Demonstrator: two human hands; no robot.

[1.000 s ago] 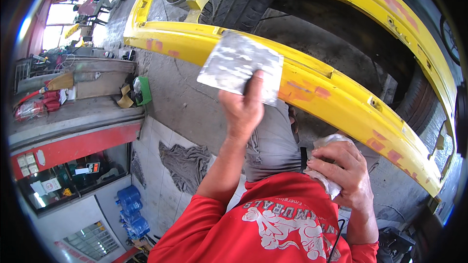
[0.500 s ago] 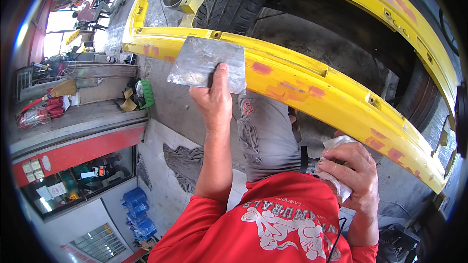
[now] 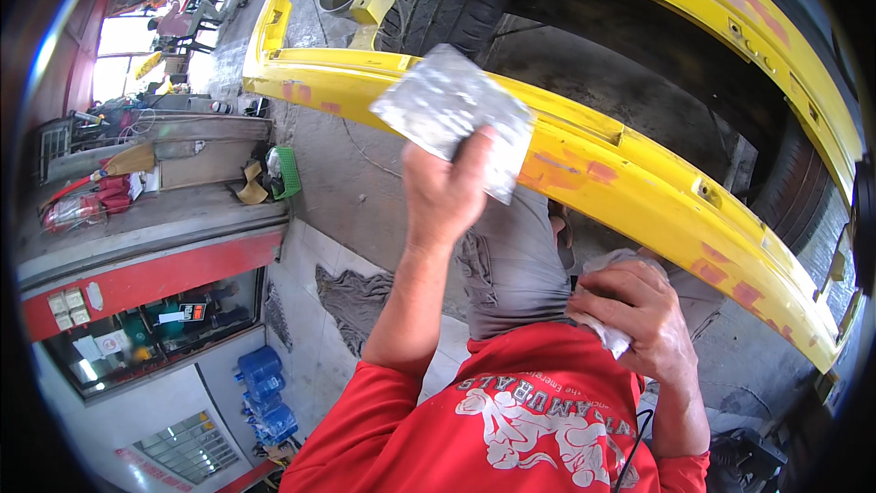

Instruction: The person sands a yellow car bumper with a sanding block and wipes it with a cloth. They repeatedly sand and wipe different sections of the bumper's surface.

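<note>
My left hand point(image 3: 443, 187) is closed on the lower edge of a square grey metal plate point(image 3: 438, 96), its thumb pressed on the smeared upper face. The plate is tilted and hides part of the lower bar of a yellow car bumper point(image 3: 639, 192), which carries several reddish-brown patches. Whether the plate touches the bar I cannot tell. Close to my body on the right, my right hand point(image 3: 643, 306) grips something white and crumpled point(image 3: 610, 336); whether it is cloth, paper or plastic is unclear. Its fingers hide most of it.
Behind the bumper's opening stand dark tyres point(image 3: 456, 9). At left, a ledge point(image 3: 173, 215) bears a green basket point(image 3: 286, 172), a brush and red bundles. A grey rag point(image 3: 351, 301) lies on the floor, with blue water jugs point(image 3: 263, 383) nearer me.
My left hand has moved right with the plate, which has turned clockwise and now covers a different stretch of the bumper. My right hand has shifted slightly left, still gripping the white thing.
</note>
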